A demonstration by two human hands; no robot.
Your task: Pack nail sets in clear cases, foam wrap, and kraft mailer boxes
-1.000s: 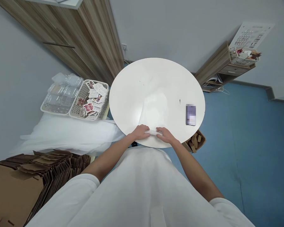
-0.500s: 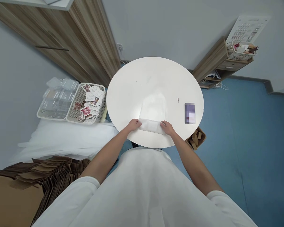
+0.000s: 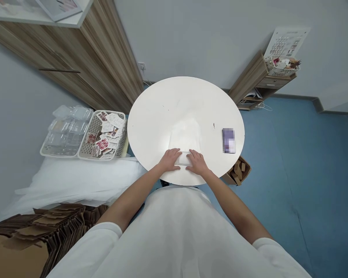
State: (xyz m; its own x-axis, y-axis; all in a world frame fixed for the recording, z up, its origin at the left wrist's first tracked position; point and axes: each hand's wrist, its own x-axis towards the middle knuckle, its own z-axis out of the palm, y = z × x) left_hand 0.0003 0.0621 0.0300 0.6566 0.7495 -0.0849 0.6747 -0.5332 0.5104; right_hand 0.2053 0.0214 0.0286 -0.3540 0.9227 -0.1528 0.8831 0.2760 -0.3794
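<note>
A thin white sheet (image 3: 185, 135) lies on the round white table (image 3: 150, 112), its near end folded over into a flat band (image 3: 184, 158). My left hand (image 3: 169, 159) rests on the left part of this band, fingers stretched out and thumb apart toward the near edge. On the right part lies my right hand (image 3: 197, 162), likewise with fingers spread and thumb apart. Between both hands a short stretch of the band shows; the rest of it is under them. Whether the sheet is a bag or a single layer I cannot tell.
A blurred purple box (image 3: 228, 140) sits at the table's right. To the left stand a white basket (image 3: 123, 133) of printed cards and clear plastic boxes (image 3: 68, 131), with white sheets (image 3: 84, 177) and stacked cardboard (image 3: 20, 251) nearer. A carton (image 3: 241, 170) stands on the floor, right.
Both hands have moved inward from the band's two ends. Their fingers have gone from pinching the ends to lying spread on the fold. The view has shifted slightly.
</note>
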